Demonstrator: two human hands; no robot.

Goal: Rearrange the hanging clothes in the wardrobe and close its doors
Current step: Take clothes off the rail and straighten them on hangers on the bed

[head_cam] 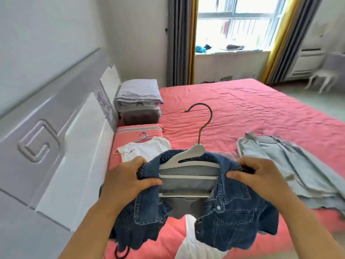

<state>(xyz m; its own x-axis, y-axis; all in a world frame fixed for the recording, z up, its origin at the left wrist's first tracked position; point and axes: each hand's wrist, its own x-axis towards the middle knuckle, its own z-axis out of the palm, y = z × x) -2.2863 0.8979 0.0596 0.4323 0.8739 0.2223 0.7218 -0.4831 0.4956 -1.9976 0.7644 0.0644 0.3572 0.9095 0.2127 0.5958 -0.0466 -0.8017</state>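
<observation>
The left hand (127, 176) and right hand (261, 176) are each gripping a shoulder of the dark denim jacket (224, 217) — it is hanging between them on a grey hanger (188, 161) above the pink bed (261, 113). Farther off, a white top (145, 150) and a pale garment (291, 165) are lying flat.

Bedroom with a pink bed under a bright window

A bed (252, 109) covered in a wrinkled pink sheet fills the middle, with a white headboard (61, 143) carved with a square spiral on the left. At the head of the bed a stack of folded grey bedding (139, 95) sits on a dark cushion (140, 116), just behind a pink pillow (138, 130). A window (237, 25) at the back is flanked by grey and yellow curtains (180, 40). Small blurred items lie on the sill (229, 51). A white chair (321, 76) stands at far right.
</observation>
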